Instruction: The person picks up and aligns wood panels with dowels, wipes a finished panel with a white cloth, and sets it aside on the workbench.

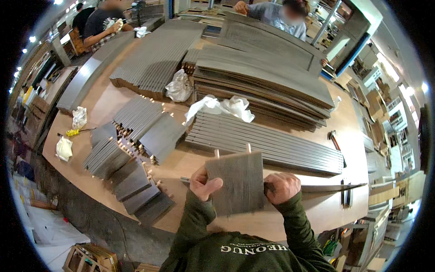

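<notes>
In front of me I hold up a grey-brown wooden panel [236,183] with two pale dowels standing out of its top edge. My left hand [204,183] grips its left side, thumb across the face. My right hand [282,187] is closed against the right edge; a small dark thing shows at its fingers, too hidden to name. A long thin strip [328,187] lies on the table to the right of that hand. Short panels with dowels [133,174] lie in stacks to the left. Beyond the held panel lies a row of long grooved rails [263,143].
Large panels [263,77] are stacked at the back of the table [195,217], beside more long rails [156,54]. Crumpled white wrapping [222,108] and a yellow-handled screwdriver [73,132] lie among them. A co-worker [276,18] stands across the table; other people are at far left.
</notes>
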`<action>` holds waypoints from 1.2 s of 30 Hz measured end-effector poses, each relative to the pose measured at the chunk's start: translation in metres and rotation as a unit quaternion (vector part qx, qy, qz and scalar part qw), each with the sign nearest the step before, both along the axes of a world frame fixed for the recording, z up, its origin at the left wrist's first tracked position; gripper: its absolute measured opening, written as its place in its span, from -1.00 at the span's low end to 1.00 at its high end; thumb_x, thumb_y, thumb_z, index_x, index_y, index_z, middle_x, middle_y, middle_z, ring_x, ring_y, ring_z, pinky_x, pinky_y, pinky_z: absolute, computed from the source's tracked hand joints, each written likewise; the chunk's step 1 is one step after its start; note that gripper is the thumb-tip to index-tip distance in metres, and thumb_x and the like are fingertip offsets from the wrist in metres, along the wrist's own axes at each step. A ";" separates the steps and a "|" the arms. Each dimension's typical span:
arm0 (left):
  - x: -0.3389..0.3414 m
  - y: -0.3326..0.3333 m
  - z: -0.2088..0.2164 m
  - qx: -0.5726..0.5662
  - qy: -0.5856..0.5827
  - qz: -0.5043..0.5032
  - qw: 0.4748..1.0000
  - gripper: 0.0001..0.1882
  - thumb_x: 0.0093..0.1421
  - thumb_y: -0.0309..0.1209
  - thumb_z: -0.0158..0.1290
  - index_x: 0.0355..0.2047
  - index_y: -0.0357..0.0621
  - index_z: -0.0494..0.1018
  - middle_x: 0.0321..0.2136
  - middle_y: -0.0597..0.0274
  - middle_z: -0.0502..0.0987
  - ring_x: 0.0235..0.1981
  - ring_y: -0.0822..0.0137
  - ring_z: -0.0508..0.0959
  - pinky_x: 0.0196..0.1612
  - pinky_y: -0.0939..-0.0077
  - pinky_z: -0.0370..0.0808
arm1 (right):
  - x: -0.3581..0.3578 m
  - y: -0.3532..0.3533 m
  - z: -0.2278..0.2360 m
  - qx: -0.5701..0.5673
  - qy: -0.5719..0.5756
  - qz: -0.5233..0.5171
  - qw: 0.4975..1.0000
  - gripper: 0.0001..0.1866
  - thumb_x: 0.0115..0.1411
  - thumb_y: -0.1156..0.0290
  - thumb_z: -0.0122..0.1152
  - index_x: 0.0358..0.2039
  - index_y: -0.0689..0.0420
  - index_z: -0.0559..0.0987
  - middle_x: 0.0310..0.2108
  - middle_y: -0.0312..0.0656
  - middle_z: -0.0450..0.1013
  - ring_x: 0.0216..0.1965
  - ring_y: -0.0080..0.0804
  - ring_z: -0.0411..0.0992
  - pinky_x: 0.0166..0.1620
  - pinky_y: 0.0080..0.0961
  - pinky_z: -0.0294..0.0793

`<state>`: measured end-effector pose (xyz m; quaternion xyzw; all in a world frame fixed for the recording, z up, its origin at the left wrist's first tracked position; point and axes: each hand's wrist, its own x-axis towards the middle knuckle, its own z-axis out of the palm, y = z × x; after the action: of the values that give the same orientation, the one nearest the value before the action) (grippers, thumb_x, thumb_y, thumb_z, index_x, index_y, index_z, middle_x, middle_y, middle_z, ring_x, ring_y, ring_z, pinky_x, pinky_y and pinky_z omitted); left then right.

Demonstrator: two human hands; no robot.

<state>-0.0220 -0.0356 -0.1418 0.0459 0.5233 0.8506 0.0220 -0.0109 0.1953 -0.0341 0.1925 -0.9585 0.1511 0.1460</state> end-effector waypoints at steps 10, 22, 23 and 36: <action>0.012 -0.078 0.005 -0.003 0.171 0.241 0.955 -0.55 0.06 -0.25 0.06 -0.13 -0.26 0.27 -0.25 0.01 0.40 -0.26 0.23 0.42 -0.15 0.36 0.36 | 0.002 0.005 -0.002 -0.002 -0.062 -0.006 0.998 -0.83 -0.23 0.28 0.31 -0.63 0.00 0.49 -0.71 -0.26 0.39 -0.63 -0.30 0.39 -0.50 -0.41 0.36; -0.024 -0.046 0.005 -0.075 0.234 0.327 0.913 -0.53 -0.02 -0.09 0.16 -0.34 -0.25 0.33 -0.43 0.32 0.35 -0.44 0.51 0.29 -0.32 0.58 0.23 | -0.016 -0.031 -0.006 0.003 -0.121 0.032 0.992 -0.89 -0.12 0.32 0.22 -0.56 -0.01 0.48 -0.67 -0.30 0.41 -0.61 -0.29 0.40 -0.51 -0.41 0.37; -0.025 -0.044 0.003 -0.078 0.220 0.335 0.913 -0.54 -0.01 -0.10 0.16 -0.34 -0.25 0.33 -0.44 0.32 0.35 -0.45 0.52 0.28 -0.34 0.61 0.21 | -0.016 -0.031 -0.007 0.001 -0.119 0.032 0.992 -0.89 -0.12 0.32 0.22 -0.56 -0.01 0.48 -0.67 -0.31 0.41 -0.61 -0.29 0.40 -0.51 -0.41 0.37; -0.026 -0.040 0.031 -0.114 0.295 0.290 0.903 -0.50 0.15 -0.01 -0.12 -0.40 -0.32 0.28 -0.60 0.13 0.40 -0.56 0.36 0.39 -0.51 0.57 0.29 | -0.018 -0.031 -0.009 -0.038 -0.097 0.054 0.993 -0.87 -0.19 0.39 0.15 -0.57 0.03 0.39 -0.66 -0.31 0.34 -0.60 -0.29 0.38 -0.52 -0.40 0.37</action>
<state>-0.0478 -0.0753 -0.1112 0.1382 0.5894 0.7018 -0.3755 -0.0292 0.1647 -0.0427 0.2229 -0.9499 0.2129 0.0512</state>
